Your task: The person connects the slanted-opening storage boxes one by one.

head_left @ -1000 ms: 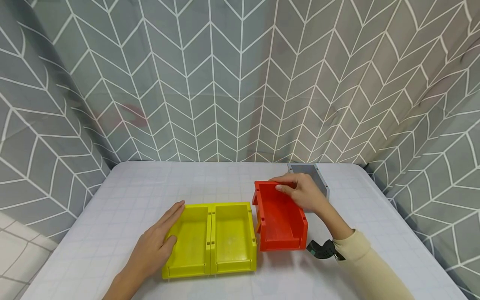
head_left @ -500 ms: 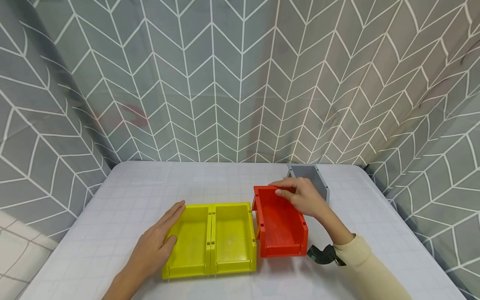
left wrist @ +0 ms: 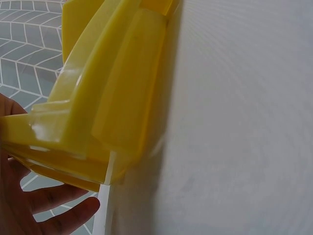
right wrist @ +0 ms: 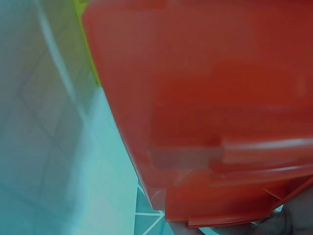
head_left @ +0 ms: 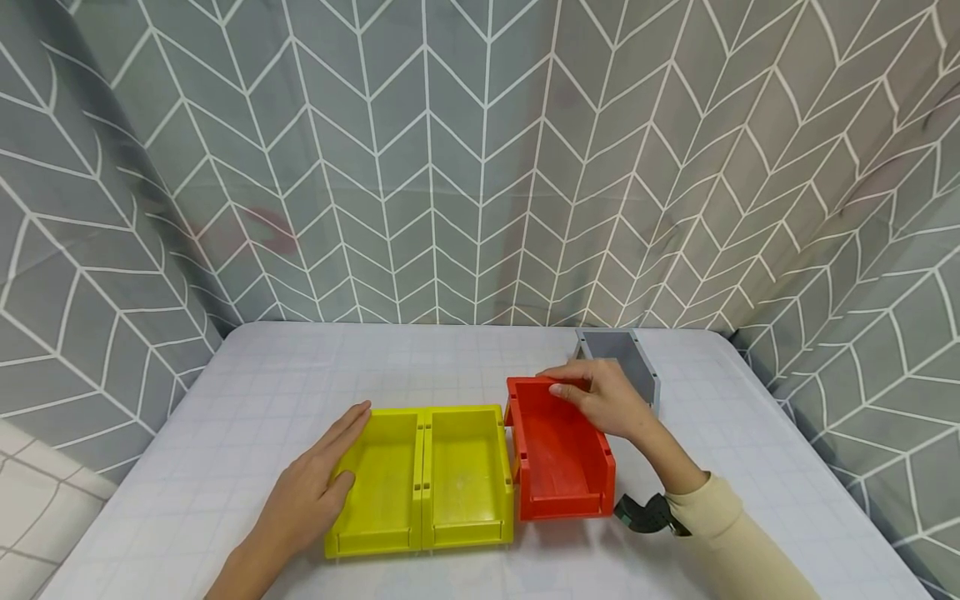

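Observation:
Two yellow storage bins, a left one (head_left: pixel 378 479) and a right one (head_left: pixel 465 479), stand side by side on the table in the head view. My left hand (head_left: pixel 311 483) rests along the left bin's outer side, fingers straight and thumb at its rim. In the left wrist view, the fingers (left wrist: pixel 56 198) spread beside the yellow bin (left wrist: pixel 83 112). My right hand (head_left: pixel 603 398) pinches the back rim of a red storage bin (head_left: pixel 558 450), thumb inside. This bin is right beside the right yellow bin, apparently raised above the table; whether their sides touch is unclear.
A grey bin (head_left: pixel 637 367) stands at the back right, partly hidden behind my right hand. Patterned grey curtains (head_left: pixel 480 167) close off the white table (head_left: pixel 300 367) at the back and sides. A black strap device (head_left: pixel 647 512) hangs at my right wrist.
My right hand has brought the red bin slightly down and toward me along the right yellow bin's side. The left hand and the yellow bins have stayed in place.

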Action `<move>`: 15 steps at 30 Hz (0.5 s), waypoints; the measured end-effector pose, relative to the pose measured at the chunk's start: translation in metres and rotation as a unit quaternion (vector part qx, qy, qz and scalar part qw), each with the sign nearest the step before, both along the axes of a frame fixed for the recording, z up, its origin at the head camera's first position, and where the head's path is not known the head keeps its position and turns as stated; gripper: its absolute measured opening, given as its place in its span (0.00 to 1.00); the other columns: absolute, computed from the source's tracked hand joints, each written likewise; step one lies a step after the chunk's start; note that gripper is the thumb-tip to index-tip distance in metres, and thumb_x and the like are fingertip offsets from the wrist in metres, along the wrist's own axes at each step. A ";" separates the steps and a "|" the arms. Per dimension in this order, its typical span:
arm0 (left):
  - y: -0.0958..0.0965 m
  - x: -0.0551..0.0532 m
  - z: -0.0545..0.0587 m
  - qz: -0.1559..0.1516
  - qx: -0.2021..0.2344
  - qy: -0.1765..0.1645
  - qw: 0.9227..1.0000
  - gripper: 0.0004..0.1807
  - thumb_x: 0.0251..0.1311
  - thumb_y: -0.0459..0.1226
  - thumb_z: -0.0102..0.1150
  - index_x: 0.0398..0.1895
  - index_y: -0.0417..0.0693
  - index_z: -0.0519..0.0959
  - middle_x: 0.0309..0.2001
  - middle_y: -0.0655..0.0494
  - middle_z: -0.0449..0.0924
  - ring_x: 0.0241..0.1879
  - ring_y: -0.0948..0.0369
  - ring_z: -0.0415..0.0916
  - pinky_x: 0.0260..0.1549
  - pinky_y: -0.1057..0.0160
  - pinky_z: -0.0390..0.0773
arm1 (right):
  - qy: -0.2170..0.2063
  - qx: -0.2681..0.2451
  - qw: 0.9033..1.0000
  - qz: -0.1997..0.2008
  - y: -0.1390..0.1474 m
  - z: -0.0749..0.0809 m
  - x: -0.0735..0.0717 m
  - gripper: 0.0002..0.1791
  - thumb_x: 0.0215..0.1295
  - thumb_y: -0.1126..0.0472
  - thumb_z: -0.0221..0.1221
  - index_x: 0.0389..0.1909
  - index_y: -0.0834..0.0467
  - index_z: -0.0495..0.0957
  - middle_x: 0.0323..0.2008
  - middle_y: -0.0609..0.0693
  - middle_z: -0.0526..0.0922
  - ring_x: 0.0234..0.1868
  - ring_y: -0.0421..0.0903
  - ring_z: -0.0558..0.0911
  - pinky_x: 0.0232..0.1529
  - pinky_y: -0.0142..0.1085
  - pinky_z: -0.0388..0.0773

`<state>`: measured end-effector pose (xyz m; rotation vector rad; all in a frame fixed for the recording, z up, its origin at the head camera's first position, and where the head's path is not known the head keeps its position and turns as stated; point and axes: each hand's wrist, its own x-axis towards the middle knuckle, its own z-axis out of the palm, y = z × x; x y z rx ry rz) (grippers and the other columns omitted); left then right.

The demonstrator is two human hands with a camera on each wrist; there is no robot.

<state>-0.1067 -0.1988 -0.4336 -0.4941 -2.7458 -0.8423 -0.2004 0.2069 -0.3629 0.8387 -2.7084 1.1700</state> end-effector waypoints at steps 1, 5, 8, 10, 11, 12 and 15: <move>0.000 0.000 0.000 0.000 0.000 0.000 1.000 0.41 0.62 0.26 0.55 0.81 0.48 0.62 0.81 0.64 0.52 0.76 0.53 0.59 0.68 0.40 0.67 | 0.000 0.000 1.000 0.001 0.000 0.000 0.000 0.15 0.69 0.70 0.64 0.53 0.57 0.89 0.41 0.51 0.88 0.36 0.50 0.84 0.36 0.35 0.87; 0.000 0.000 0.000 0.000 0.000 0.000 1.000 0.41 0.62 0.26 0.55 0.81 0.48 0.62 0.81 0.63 0.52 0.76 0.53 0.59 0.68 0.40 0.67 | -0.008 -0.002 1.000 0.003 0.000 -0.001 0.000 0.15 0.70 0.70 0.64 0.53 0.57 0.89 0.41 0.51 0.88 0.37 0.51 0.85 0.37 0.35 0.87; 0.000 0.000 0.000 0.000 -0.002 0.000 1.000 0.41 0.62 0.26 0.55 0.81 0.48 0.62 0.82 0.63 0.52 0.76 0.53 0.59 0.68 0.40 0.67 | -0.013 -0.003 1.000 0.003 0.000 -0.001 0.001 0.15 0.70 0.70 0.64 0.53 0.58 0.89 0.42 0.52 0.88 0.38 0.53 0.86 0.37 0.36 0.88; 0.000 0.000 0.000 0.001 -0.003 0.000 1.000 0.41 0.62 0.26 0.55 0.81 0.48 0.62 0.82 0.63 0.52 0.76 0.53 0.59 0.68 0.40 0.67 | -0.012 -0.003 1.000 0.001 0.000 -0.001 0.001 0.15 0.70 0.70 0.64 0.53 0.58 0.89 0.41 0.52 0.88 0.38 0.53 0.86 0.37 0.36 0.88; 0.000 0.000 0.001 0.001 -0.003 -0.001 1.000 0.42 0.62 0.26 0.55 0.82 0.48 0.61 0.82 0.63 0.52 0.76 0.52 0.59 0.68 0.40 0.67 | -0.010 -0.002 1.000 0.002 0.000 -0.001 0.001 0.15 0.70 0.70 0.64 0.53 0.58 0.88 0.41 0.52 0.88 0.38 0.53 0.86 0.37 0.36 0.88; 0.001 0.000 0.001 0.001 -0.003 -0.002 1.000 0.42 0.62 0.26 0.55 0.82 0.49 0.61 0.82 0.63 0.52 0.76 0.52 0.59 0.68 0.40 0.67 | -0.009 -0.002 1.000 0.001 0.000 -0.001 0.001 0.14 0.69 0.70 0.64 0.53 0.58 0.89 0.41 0.52 0.88 0.37 0.54 0.86 0.37 0.36 0.88; 0.001 0.000 0.002 0.002 -0.003 -0.002 1.000 0.42 0.62 0.26 0.55 0.82 0.49 0.61 0.82 0.63 0.52 0.76 0.52 0.59 0.68 0.40 0.67 | -0.010 -0.003 1.000 0.002 0.000 -0.001 0.002 0.14 0.69 0.71 0.64 0.53 0.59 0.88 0.41 0.54 0.88 0.37 0.54 0.86 0.37 0.37 0.88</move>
